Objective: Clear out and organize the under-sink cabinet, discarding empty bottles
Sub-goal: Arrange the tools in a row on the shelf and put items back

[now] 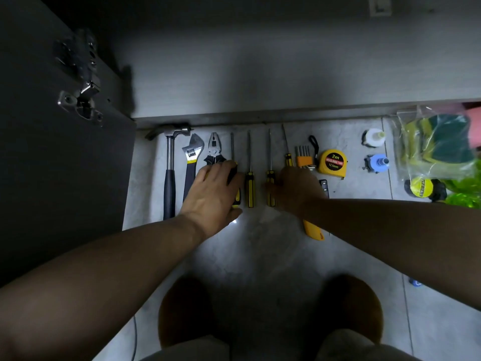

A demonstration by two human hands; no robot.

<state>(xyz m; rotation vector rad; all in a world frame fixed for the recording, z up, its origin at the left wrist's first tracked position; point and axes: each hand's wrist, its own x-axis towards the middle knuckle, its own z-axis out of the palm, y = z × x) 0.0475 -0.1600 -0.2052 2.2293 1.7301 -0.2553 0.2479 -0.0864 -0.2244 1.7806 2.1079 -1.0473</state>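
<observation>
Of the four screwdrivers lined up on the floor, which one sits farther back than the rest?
The rightmost screwdriver, beside the hex key set. Its handle and tip lie nearer the cabinet base, and it tilts slightly; the other three line up further forward.

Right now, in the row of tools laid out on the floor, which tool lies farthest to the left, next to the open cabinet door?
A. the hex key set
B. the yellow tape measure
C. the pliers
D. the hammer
D. The hammer lies at the left end of the row, beside the cabinet door, with the adjustable wrench next to it.
</observation>
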